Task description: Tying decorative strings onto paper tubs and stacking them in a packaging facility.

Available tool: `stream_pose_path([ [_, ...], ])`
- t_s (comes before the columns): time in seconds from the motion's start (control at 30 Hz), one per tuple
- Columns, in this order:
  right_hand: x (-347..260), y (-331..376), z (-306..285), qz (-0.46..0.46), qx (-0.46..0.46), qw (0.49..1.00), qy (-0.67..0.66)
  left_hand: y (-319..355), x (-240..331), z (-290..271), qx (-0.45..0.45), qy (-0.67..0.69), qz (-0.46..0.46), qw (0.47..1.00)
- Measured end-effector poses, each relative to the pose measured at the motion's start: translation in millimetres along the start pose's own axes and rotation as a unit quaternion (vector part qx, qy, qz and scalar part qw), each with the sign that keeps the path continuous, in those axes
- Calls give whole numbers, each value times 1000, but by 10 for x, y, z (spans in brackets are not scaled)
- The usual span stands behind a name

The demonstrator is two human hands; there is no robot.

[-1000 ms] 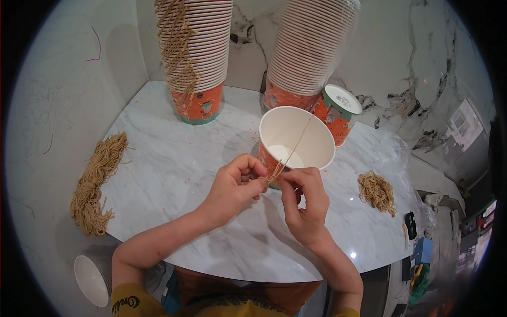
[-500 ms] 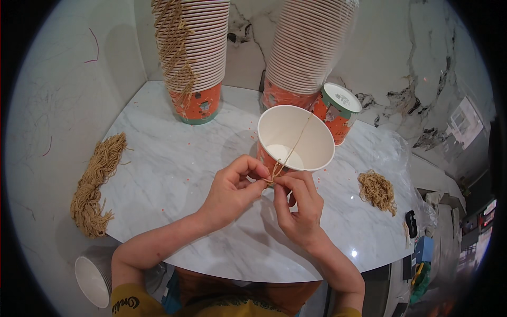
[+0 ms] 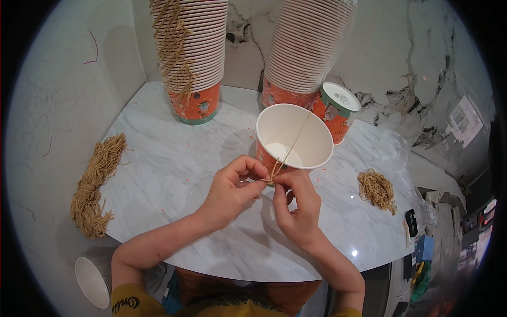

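left-hand grip (image 3: 224,193) and right-hand grip (image 3: 299,203) pinch tan string (image 3: 273,170); dark lettering (image 3: 128,302) marks one mustard sleeve (image 3: 149,306).

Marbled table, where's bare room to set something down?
Mostly bare: leftward, between the long twine bundle and the left hand; rightward, between the right hand and the small twine heap. Crowded: the back, with the left cup stack, right cup stack, green-banded cup and open cup.
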State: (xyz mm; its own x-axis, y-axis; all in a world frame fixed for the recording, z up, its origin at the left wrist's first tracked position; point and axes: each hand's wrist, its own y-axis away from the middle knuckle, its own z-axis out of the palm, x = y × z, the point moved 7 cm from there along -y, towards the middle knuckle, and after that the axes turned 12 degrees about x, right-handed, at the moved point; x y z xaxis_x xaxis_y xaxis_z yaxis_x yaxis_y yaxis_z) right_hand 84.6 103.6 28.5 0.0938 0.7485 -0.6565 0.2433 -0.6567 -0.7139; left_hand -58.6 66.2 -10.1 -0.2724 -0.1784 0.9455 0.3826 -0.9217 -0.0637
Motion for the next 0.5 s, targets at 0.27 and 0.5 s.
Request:
stream_pose_path([
  [0.27, -63, -11, -10, -57, 20, 997, 43, -4, -56, -21, -5, 31, -5, 999],
  [0.5, 47, 30, 19, 13, 14, 1000, 6, 112, 146, 47, 32, -144, 158, 976],
])
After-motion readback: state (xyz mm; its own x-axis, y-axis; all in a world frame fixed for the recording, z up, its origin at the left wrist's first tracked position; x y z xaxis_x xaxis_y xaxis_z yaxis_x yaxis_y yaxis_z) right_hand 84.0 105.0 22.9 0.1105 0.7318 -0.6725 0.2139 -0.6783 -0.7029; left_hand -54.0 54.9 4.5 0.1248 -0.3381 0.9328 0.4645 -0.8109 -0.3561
